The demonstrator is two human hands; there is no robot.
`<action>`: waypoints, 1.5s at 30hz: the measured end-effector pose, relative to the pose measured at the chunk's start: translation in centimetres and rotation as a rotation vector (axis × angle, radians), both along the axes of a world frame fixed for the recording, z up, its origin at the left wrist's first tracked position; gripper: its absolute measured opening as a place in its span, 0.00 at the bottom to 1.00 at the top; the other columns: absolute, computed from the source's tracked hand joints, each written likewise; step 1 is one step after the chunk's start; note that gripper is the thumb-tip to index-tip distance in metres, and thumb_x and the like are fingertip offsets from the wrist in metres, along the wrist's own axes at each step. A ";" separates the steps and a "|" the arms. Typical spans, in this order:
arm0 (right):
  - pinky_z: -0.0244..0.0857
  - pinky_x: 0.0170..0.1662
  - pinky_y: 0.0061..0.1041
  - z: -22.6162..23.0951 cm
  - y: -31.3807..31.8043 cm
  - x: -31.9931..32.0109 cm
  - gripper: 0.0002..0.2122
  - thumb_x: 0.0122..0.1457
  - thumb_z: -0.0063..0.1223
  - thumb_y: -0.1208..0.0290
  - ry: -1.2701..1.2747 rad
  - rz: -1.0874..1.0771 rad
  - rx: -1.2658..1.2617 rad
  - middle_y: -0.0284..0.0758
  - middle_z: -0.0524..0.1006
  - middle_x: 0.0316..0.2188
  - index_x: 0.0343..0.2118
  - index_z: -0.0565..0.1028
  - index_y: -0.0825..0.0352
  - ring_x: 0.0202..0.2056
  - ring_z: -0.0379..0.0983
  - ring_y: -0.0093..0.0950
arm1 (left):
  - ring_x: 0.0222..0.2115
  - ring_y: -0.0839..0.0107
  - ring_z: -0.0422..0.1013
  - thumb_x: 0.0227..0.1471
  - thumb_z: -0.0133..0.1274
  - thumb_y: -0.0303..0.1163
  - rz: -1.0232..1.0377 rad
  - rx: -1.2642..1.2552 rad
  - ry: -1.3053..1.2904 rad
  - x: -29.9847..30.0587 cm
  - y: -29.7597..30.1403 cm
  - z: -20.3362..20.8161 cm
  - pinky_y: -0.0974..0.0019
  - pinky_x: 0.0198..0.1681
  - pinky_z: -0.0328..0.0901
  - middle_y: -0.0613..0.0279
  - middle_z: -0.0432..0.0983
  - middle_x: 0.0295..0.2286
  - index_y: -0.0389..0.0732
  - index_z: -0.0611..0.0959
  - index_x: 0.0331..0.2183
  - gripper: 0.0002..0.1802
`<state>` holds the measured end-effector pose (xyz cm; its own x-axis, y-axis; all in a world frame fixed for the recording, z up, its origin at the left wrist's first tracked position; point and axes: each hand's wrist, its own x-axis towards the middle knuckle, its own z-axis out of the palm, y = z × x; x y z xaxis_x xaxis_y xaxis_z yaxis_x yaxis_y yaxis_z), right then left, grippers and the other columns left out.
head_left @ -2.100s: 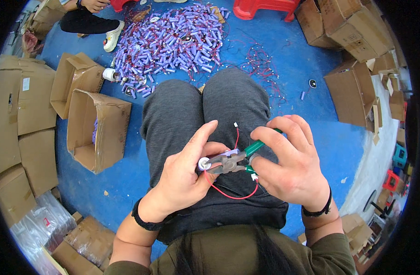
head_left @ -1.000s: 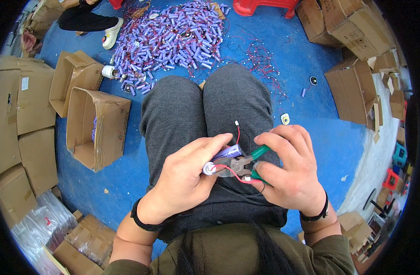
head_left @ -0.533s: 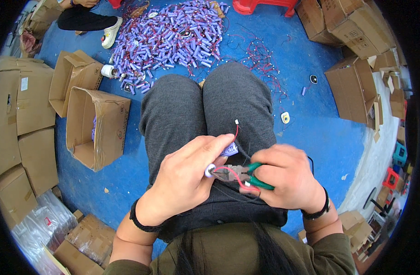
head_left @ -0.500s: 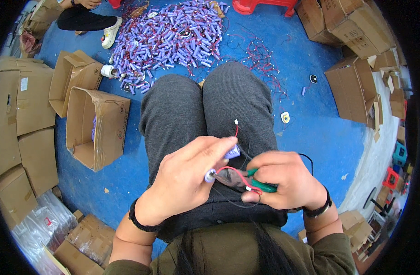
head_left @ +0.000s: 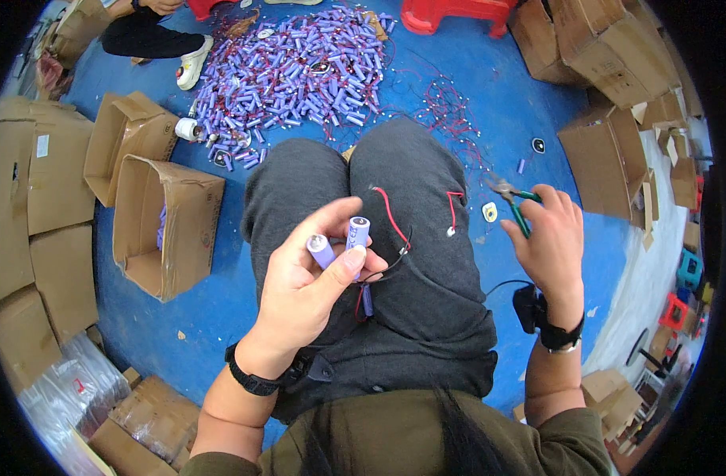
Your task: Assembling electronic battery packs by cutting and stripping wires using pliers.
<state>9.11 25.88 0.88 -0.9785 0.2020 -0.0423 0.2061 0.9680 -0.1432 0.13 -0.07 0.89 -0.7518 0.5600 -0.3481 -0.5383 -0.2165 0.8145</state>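
Over my lap, my left hand point(head_left: 319, 266) is closed around two purple cylindrical battery cells, one with its pale end point(head_left: 321, 251) up and one with its dark-ringed end point(head_left: 358, 238) up. A red wire point(head_left: 390, 213) and a black wire point(head_left: 401, 258) run beside its fingertips. Another purple piece point(head_left: 367, 300) shows just below that hand. My right hand point(head_left: 547, 242), off to the right past my knee, holds green-handled pliers point(head_left: 521, 208), their metal jaws pointing away to the left. A short red wire with a white plug point(head_left: 451, 231) lies on my right thigh.
A large heap of purple cells point(head_left: 291, 71) covers the blue floor ahead, with loose red wires point(head_left: 450, 111) to its right. Cardboard boxes point(head_left: 168, 230) stand left and right point(head_left: 605, 155). A red stool point(head_left: 458, 14) and another person's leg point(head_left: 153, 36) are at the far side.
My right hand has swung away to the right with the pliers. My left hand has turned, showing both cells' ends. The short red wire with its white plug now lies on my thigh.
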 end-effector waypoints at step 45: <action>0.58 0.42 0.36 3.5 -4.0 -0.8 0.15 0.34 0.64 0.64 0.239 0.237 -0.348 0.37 0.70 0.36 0.20 0.70 0.66 0.39 0.65 0.39 | 0.36 0.70 0.70 0.49 0.49 0.19 -0.142 -0.220 0.379 0.4 1.1 0.1 0.71 0.40 0.65 0.57 0.67 0.36 0.31 0.72 0.43 0.16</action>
